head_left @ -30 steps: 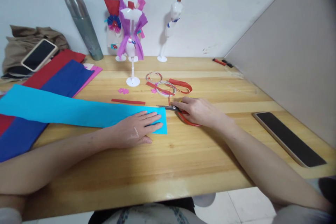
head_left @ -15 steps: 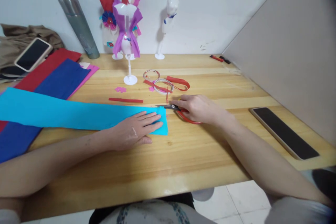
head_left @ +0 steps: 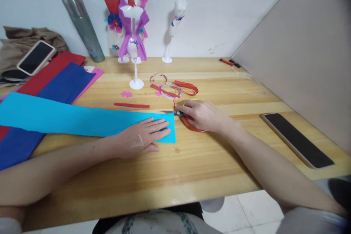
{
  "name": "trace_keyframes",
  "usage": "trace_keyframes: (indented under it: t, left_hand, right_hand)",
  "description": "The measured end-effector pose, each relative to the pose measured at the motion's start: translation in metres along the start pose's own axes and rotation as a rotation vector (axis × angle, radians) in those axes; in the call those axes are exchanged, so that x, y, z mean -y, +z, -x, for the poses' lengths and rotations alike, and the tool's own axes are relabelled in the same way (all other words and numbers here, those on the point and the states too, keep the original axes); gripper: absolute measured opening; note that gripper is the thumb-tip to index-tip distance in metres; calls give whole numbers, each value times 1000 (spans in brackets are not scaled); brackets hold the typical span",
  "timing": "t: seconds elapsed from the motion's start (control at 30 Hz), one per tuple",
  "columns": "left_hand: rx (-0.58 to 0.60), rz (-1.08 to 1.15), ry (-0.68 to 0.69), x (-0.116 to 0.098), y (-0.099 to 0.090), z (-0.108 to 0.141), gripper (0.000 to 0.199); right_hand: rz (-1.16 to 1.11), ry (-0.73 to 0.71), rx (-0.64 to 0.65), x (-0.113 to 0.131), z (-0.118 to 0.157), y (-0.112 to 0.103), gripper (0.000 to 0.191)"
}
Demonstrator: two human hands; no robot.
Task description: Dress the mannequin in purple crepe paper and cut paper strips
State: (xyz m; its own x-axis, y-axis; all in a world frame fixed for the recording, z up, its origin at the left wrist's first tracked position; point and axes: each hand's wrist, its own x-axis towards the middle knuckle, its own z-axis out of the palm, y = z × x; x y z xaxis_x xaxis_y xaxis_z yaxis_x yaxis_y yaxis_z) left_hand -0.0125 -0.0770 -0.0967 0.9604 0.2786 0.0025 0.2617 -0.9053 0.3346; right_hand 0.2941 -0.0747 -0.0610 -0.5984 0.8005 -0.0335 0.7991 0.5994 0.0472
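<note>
My left hand lies flat on a long bright-blue strip of crepe paper, fingers stretched out and slightly apart near its right end. The strip runs leftward across the table over red and dark blue sheets. Just past the strip's right end, my right hand is closed on scissors with red and yellow handles. Their dark blades point left, along the far edge of the strip's end. Part of the handles is hidden under my fingers.
Red strips, tape rolls and pink cut-outs lie beyond the paper. Small dress forms and a bottle stand by the wall. One phone lies at right, another phone at left.
The scissors have shifted slightly left along the paper's far edge, and more of the yellow handle shows. The raised fold at the strip's far right corner now looks flat. My left hand stays put.
</note>
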Motion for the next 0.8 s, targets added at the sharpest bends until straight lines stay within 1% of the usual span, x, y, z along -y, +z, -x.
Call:
trace_keyframes:
  t: [0.17,0.3,0.37,0.43,0.53,0.63,0.73,0.8]
  left_hand:
    - [-9,33,-6,-1,-1,1,61]
    - [37,39,-37,-1,1,2,63]
    - [6,42,-56,-1,2,3,60]
    - [1,28,-66,-2,0,2,60]
    - [17,9,-59,-7,-5,1,59]
    - [13,4,-78,-10,-9,0,63]
    - [5,-14,-79,-10,-7,-1,65]
    - [-4,-41,-62,-9,-4,0,65]
  right_hand:
    - [-3,-38,-76,-9,1,7,43]
    - [-8,-58,-131,-14,-1,14,40]
    - [-30,-61,-148,-14,-3,16,40]
    - [-52,-67,-170,-13,-4,17,39]
    - [-42,-56,-150,-10,-4,17,40]
    - [-36,-48,-125,-9,-4,18,40]
    - [-26,-50,-113,-9,-5,20,38]
    - [-18,-58,-127,-9,-6,21,36]
